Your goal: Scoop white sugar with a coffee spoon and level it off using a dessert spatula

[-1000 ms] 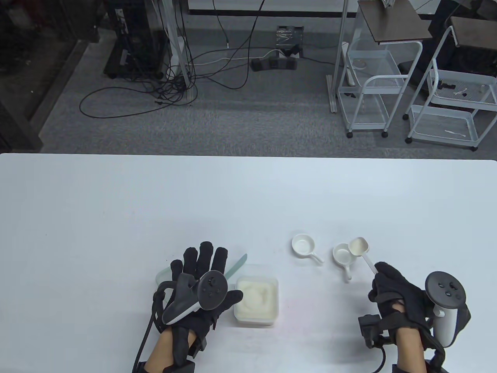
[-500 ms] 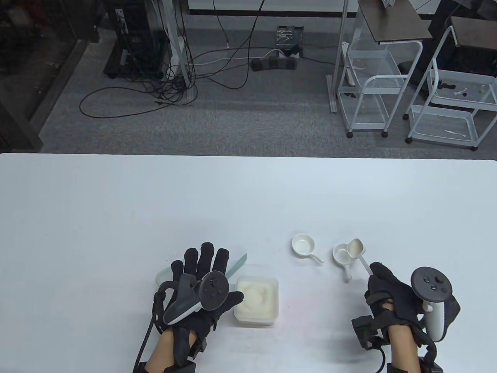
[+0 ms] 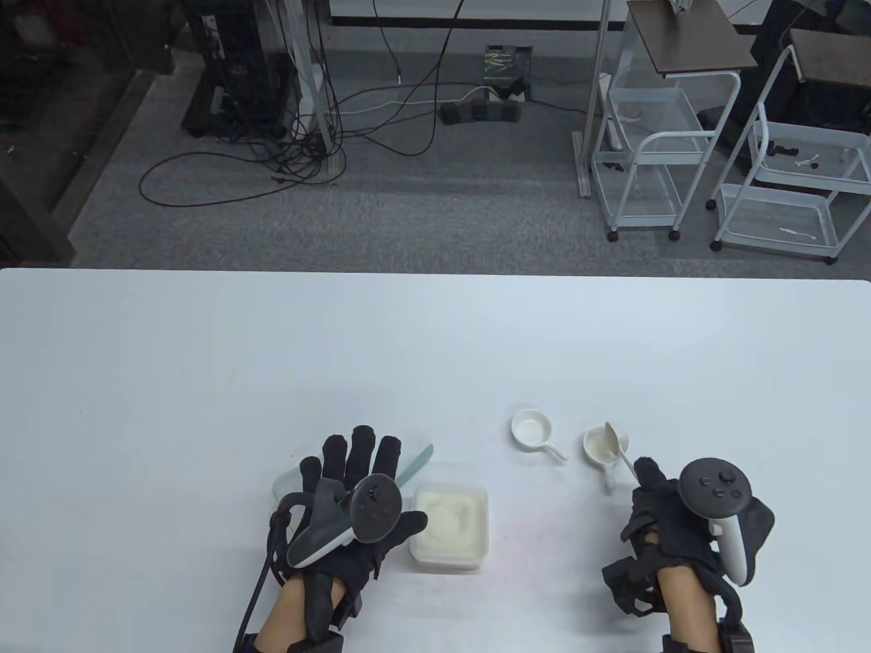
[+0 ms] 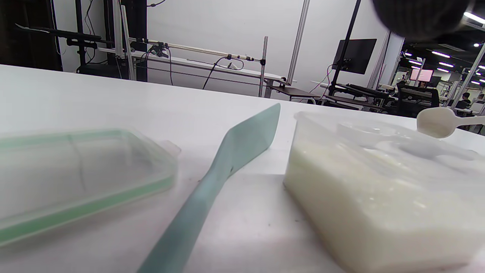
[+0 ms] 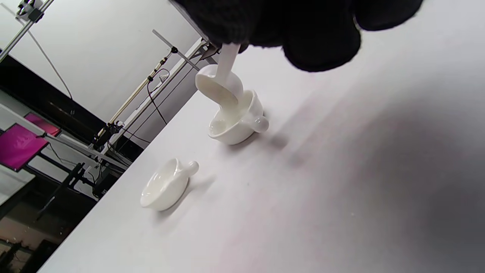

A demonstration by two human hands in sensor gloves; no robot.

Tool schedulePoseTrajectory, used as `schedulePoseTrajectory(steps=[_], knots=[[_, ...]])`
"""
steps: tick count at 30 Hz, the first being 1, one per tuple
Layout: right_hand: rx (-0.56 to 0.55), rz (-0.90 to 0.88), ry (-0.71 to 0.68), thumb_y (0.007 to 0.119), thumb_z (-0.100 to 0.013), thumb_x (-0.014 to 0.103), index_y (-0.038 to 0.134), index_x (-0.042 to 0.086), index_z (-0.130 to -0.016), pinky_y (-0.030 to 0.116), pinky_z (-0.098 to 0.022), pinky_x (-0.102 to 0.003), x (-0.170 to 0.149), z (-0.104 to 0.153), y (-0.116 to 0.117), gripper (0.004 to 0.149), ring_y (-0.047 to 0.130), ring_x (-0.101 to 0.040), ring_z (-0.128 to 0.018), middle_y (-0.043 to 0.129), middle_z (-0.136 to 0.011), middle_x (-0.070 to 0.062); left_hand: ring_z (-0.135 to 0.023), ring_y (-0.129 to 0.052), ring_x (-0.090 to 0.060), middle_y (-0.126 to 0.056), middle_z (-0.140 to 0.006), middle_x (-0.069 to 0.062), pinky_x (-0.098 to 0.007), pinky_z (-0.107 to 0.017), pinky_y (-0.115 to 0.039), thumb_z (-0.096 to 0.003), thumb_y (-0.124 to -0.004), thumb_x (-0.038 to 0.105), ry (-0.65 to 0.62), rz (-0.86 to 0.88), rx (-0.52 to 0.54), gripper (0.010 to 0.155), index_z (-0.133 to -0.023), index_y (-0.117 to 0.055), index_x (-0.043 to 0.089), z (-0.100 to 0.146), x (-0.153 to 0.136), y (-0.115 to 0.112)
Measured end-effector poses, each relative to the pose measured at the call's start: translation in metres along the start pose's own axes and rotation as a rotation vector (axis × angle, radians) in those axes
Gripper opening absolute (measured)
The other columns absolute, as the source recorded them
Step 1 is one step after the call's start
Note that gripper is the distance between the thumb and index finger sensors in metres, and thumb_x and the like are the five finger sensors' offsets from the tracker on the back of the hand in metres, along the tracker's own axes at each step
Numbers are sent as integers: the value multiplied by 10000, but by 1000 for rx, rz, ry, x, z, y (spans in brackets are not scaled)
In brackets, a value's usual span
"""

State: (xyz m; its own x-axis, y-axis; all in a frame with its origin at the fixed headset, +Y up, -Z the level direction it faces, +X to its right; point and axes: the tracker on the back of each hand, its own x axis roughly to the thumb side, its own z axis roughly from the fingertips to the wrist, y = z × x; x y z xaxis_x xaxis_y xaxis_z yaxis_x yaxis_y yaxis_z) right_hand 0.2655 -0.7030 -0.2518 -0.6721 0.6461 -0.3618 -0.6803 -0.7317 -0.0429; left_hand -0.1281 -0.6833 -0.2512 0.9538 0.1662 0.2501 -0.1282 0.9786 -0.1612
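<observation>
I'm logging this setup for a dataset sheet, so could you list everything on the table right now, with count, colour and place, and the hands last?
sugar container: 1, clear, filled with white sugar, near front edge, centre.
lid: 1, clear with green rim, flat on the table left of the container, mostly under the left hand in the table view.
dessert spatula: 1, pale green, lying between lid and container.
small handled dishes: 2, white; left one looks empty, right one under the spoon.
coffee spoon: 1, white, tipped over the right dish.
table: 1, white.
left hand: black glove, fingers spread flat over lid and spatula handle.
right hand: black glove, holds the spoon handle.
</observation>
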Motion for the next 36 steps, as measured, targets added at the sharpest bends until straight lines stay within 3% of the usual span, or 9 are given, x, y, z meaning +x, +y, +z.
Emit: schedulePoseTrajectory(steps=[8, 19, 24, 31, 36], knots=[[-101, 417, -110, 734, -484, 110, 637, 111, -989, 609, -611, -690, 23, 8, 12, 515, 803, -397, -657, 718, -781, -239, -1055, -329, -628, -148, -1217, -236, -796, -688, -331, -373, -629, 732, 5, -11, -3, 1031, -1155, -193, 223, 0, 0, 0], [-102, 446, -123, 732, -483, 112, 632, 114, -992, 607, -613, -691, 29, 10, 16, 518, 799, -396, -664, 713, -789, -237, -1057, -341, -621, -163, -1217, -236, -793, -689, -339, -375, -634, 728, -8, -13, 16, 1024, -1155, -205, 224, 0, 0, 0], [-98, 223, -115, 677, -494, 146, 567, 73, -1007, 633, -578, -697, 21, 9, 8, 529, 812, -383, -635, 730, -749, -211, -1057, -346, -619, -178, -1216, -243, -793, -689, -341, -375, -635, 727, -8, -5, 17, 1030, -1155, -208, 208, -1, -1, 0], [-31, -271, -70, 643, -495, 141, 561, 23, -997, 651, -558, -692, 6, 8, -4, 523, 846, -373, -582, 774, -683, -195, -1056, -356, -615, -195, -1215, -250, -792, -689, -348, -376, -640, 725, -10, -4, 31, 1029, -1155, -217, 202, 0, -2, 1], [9, -408, -57, 637, -496, 140, 555, 10, -996, 656, -551, -686, 0, 6, -5, 523, 849, -369, -575, 775, -677, -195, -1056, -355, -618, -191, -1215, -249, -792, -688, -346, -374, -639, 726, -7, -8, 20, 1032, -1155, -214, 203, -1, -2, -1]])
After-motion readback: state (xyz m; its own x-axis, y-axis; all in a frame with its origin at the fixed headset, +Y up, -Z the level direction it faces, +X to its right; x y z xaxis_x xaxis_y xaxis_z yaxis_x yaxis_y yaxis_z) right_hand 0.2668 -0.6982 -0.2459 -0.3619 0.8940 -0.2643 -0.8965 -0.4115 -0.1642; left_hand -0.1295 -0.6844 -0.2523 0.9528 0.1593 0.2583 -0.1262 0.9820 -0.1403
